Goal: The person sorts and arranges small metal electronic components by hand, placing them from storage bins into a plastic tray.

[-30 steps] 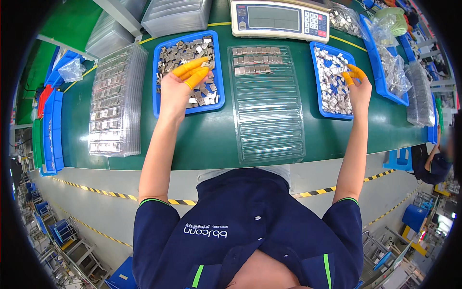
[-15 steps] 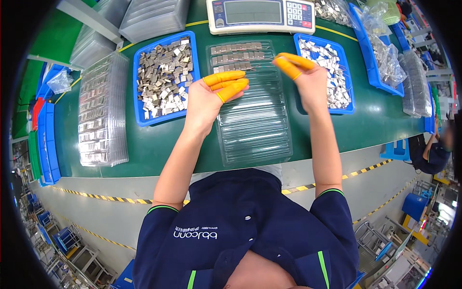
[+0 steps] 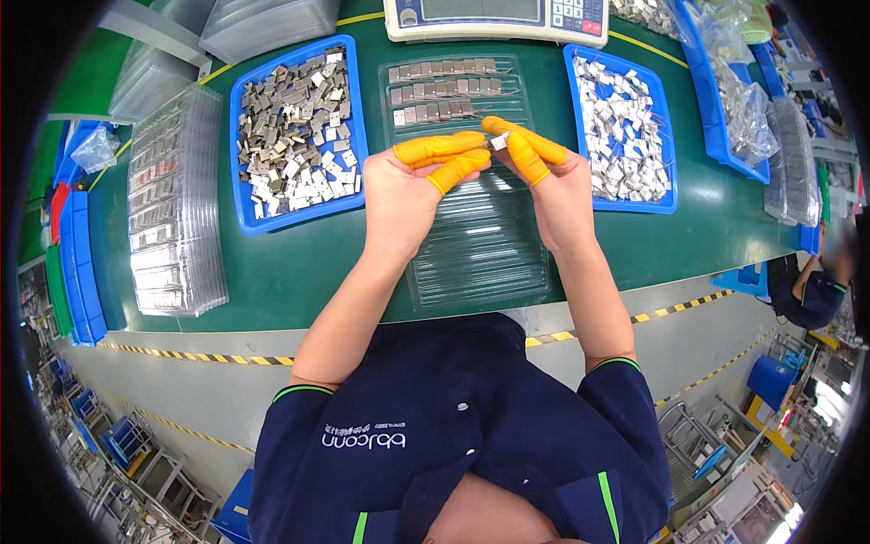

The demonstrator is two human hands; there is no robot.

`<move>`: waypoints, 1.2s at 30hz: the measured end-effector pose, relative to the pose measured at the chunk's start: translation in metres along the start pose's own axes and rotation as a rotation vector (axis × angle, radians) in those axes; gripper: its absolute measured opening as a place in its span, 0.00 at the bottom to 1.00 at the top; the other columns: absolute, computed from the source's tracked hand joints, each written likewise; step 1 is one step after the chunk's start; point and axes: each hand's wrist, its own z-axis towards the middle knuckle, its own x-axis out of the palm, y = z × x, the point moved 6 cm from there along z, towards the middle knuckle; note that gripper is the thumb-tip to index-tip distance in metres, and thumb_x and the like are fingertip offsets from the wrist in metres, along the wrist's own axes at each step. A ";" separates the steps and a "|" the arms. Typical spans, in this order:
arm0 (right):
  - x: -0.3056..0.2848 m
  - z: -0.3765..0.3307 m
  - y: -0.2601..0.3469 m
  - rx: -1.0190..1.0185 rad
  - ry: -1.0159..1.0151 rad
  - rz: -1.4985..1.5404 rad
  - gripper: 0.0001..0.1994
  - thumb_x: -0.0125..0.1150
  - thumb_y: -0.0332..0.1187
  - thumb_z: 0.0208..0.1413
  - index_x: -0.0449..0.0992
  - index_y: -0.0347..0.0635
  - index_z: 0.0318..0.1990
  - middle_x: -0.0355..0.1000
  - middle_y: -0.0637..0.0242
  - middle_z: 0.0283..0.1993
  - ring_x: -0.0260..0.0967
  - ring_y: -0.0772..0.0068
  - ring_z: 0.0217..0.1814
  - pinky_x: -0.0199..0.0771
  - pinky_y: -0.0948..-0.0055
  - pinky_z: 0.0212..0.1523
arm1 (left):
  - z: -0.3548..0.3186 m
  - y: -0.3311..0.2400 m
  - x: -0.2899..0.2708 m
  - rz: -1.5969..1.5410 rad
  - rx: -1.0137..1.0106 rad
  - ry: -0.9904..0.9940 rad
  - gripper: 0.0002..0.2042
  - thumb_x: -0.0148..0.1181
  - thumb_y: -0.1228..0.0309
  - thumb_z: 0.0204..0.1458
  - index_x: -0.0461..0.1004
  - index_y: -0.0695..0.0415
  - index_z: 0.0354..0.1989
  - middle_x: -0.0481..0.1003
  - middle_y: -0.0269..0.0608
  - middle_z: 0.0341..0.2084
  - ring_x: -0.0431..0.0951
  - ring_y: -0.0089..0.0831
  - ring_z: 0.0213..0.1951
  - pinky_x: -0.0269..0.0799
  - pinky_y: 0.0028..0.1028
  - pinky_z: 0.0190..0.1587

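Note:
My left hand (image 3: pixel 405 195) and my right hand (image 3: pixel 558 195) meet over a clear ribbed plastic tray (image 3: pixel 480 254), yellow finger cots on their thumbs and forefingers. A small white connector (image 3: pixel 498 141) sits pinched in my right fingertips. My left thumb and forefinger are pressed together close beside it; whatever they hold is hidden. At the tray's far end lie three rows of small metal-cased connectors (image 3: pixel 444 88) with thin wires. To the left, a blue bin (image 3: pixel 237 181) holds loose metal shells; to the right, another blue bin (image 3: pixel 669 172) holds white pieces with wires.
A weighing scale (image 3: pixel 494 29) stands beyond the tray. Stacked filled clear trays (image 3: pixel 172 218) are at the left, with more clear trays (image 3: pixel 267 32) behind. A long blue bin (image 3: pixel 716 118) with plastic bags lies at the right. Another person (image 3: pixel 811 286) is at the far right.
My right hand has moved in from the right bin's side to meet my left hand. My left hand has shifted slightly right. The white connector now shows between the fingertips.

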 end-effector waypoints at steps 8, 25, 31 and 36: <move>0.004 -0.007 0.006 -0.076 -0.028 -0.146 0.12 0.56 0.27 0.53 0.74 0.32 0.44 0.72 0.57 0.45 0.69 0.72 0.46 0.66 0.75 0.51 | -0.002 0.003 0.002 0.072 0.032 0.005 0.11 0.59 0.82 0.45 0.73 0.72 0.38 0.75 0.50 0.34 0.78 0.35 0.35 0.76 0.27 0.41; -0.004 -0.032 0.018 0.172 0.029 -0.193 0.11 0.62 0.21 0.46 0.75 0.29 0.39 0.74 0.59 0.39 0.72 0.73 0.40 0.72 0.78 0.44 | -0.019 -0.002 0.008 0.159 0.031 0.198 0.08 0.60 0.84 0.42 0.77 0.66 0.33 0.77 0.43 0.30 0.78 0.28 0.34 0.75 0.25 0.40; 0.001 -0.025 0.014 0.270 0.222 -0.211 0.11 0.62 0.23 0.46 0.75 0.30 0.39 0.74 0.60 0.39 0.72 0.75 0.40 0.72 0.79 0.44 | -0.022 -0.008 0.002 0.173 0.013 0.250 0.08 0.60 0.83 0.43 0.76 0.66 0.34 0.77 0.44 0.30 0.78 0.28 0.33 0.75 0.24 0.40; 0.020 -0.008 0.045 -0.215 0.156 -0.646 0.08 0.63 0.25 0.44 0.78 0.38 0.35 0.75 0.65 0.38 0.71 0.73 0.41 0.68 0.75 0.46 | -0.019 -0.015 -0.007 0.162 0.003 0.203 0.12 0.59 0.82 0.44 0.74 0.66 0.39 0.76 0.45 0.34 0.78 0.29 0.35 0.74 0.24 0.42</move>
